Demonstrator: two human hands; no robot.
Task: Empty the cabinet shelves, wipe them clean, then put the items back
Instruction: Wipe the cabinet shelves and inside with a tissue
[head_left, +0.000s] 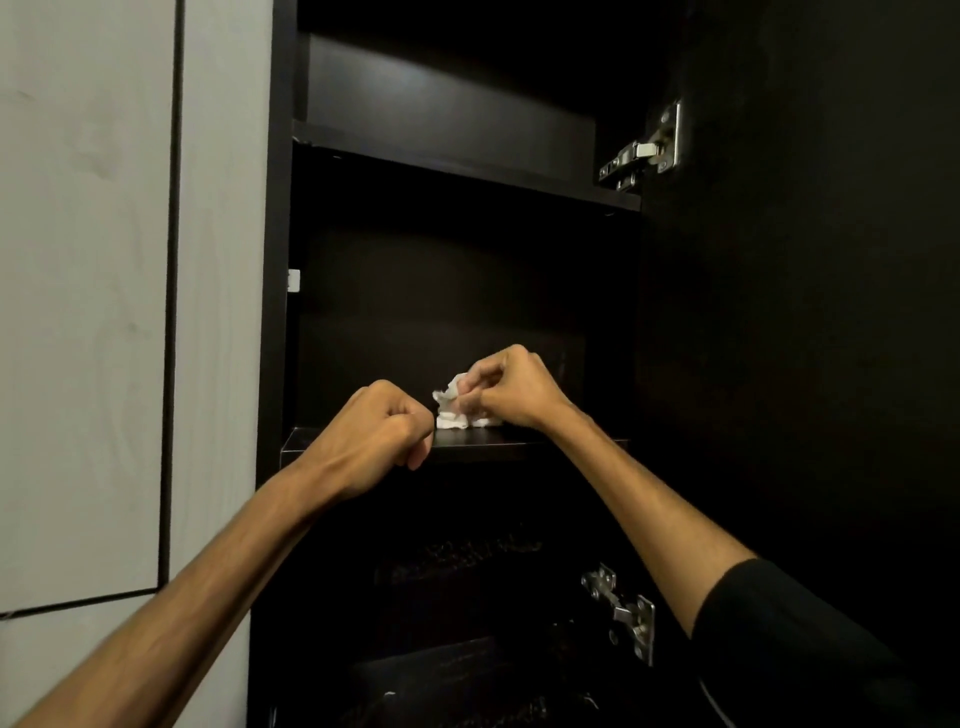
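On the dark wooden cabinet shelf (498, 439), the right hand (511, 387) pinches a crumpled white tissue (451, 410) at its fingertips; the left hand (382, 431), fisted and holding nothing, hovers at the shelf's front edge.

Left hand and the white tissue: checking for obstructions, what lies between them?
Nothing: the head view shows only bare dark shelf between the left hand and the white tissue.

A pale grey wall panel (83, 312) with dark seams stands on the left; dim light, and an open dark door (805, 312) on the right.
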